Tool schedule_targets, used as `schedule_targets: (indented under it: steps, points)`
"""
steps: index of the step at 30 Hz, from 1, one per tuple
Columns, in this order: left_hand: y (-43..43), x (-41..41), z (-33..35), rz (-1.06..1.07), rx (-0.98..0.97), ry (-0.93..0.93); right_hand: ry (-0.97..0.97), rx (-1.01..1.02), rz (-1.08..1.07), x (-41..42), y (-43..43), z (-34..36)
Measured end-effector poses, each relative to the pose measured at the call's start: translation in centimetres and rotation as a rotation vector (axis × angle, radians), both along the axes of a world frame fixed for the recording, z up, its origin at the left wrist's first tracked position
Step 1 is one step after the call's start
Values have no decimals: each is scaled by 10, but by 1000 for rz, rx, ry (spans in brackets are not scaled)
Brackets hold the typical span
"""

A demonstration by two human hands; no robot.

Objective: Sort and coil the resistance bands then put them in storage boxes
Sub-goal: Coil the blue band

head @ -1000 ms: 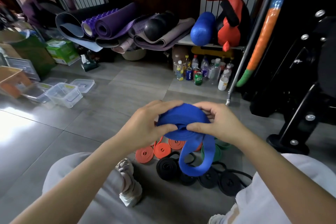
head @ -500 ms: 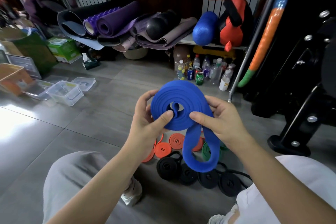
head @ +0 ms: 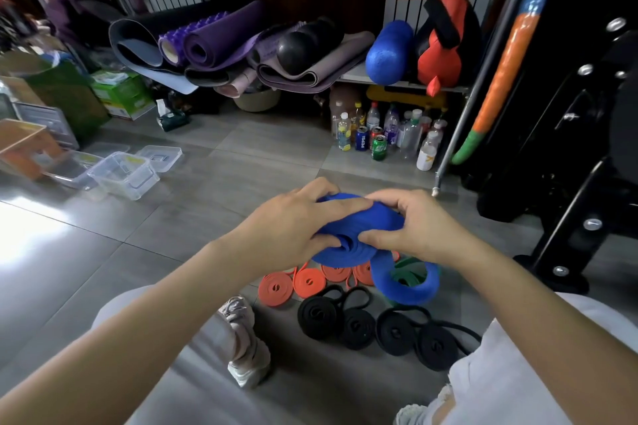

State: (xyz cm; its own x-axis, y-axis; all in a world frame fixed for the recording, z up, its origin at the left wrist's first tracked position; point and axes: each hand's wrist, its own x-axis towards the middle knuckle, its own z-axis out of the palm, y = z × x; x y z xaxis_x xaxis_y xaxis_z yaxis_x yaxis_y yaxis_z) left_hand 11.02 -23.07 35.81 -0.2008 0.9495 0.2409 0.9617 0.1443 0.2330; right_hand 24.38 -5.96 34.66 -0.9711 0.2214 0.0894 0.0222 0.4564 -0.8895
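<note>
Boxes: clear storage boxes [head: 123, 175] on the floor [head: 241, 169], far left, well apart from the hands.
Left hand [head: 290, 228]: fingers curled over the coil's top, thumb at its centre, holding it.
Blue band [head: 381, 216]: mid-air above orange coils [head: 293, 285] and black coils [head: 373, 328]; wide, soft, springy; likely unwinds if released.
Right hand [head: 419, 228]: fingers pinch the coil's right edge; loose tail [head: 407, 290] hangs below.
Hold: clamp the flat faces.
</note>
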Motion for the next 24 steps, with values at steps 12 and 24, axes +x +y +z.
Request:
schedule_targets:
  steps: [12,24]
  points:
    - [-6,2,-24,199,406,-485,46,-100,-112,2,2,-6]
    - [1,20,-22,87,-72,-106,-137,312,40,-5,-5,0]
